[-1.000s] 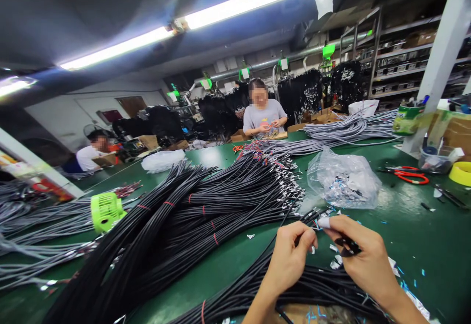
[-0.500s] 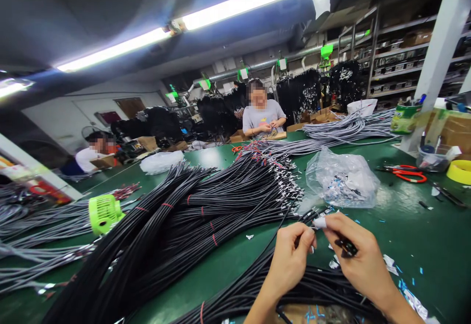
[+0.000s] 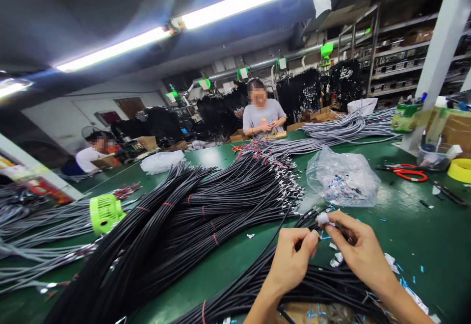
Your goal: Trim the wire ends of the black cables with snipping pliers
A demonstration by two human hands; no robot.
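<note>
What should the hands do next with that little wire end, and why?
Probably press the small white piece onto the black wire end. The right hand pinches that piece at its fingertips, and the left hand pinches the wire just beside it, so the two nearly meet.

Cable-assembly workshop: bundled black cables (image 3: 191, 206), green workbench (image 3: 423, 235), stock shelves (image 3: 401, 54).
</note>
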